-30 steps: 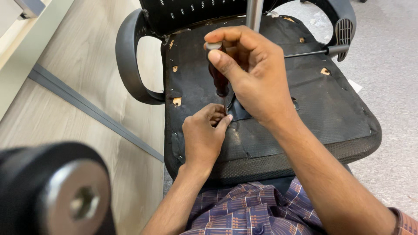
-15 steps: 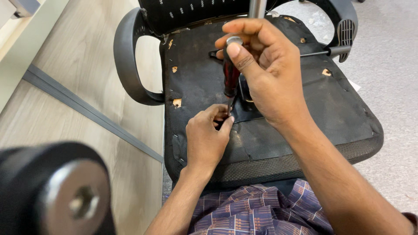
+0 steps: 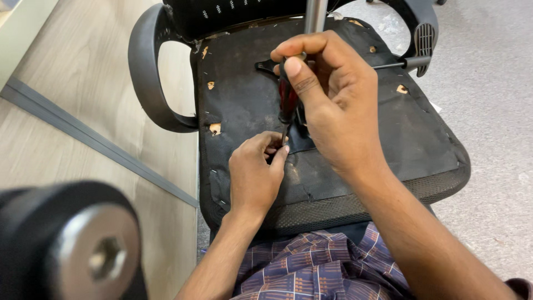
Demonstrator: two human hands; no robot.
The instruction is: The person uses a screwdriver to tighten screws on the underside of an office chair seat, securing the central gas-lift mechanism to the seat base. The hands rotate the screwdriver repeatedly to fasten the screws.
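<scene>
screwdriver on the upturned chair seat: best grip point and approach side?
Grip the red handle, coming from above. The screwdriver stands near upright, tip down at the seat underside, so only the handle is free. The right hand wraps it that way; the left hand pinches near the tip.

Hands over an overturned chair seat

The screwdriver (image 3: 287, 103) stands upright on the seat underside (image 3: 244, 105), armrest (image 3: 145, 72) at left, metal post (image 3: 315, 15) behind.

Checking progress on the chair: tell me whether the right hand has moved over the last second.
Yes. The right hand with the screwdriver shifted slightly right, towards the metal post of the chair.
</scene>
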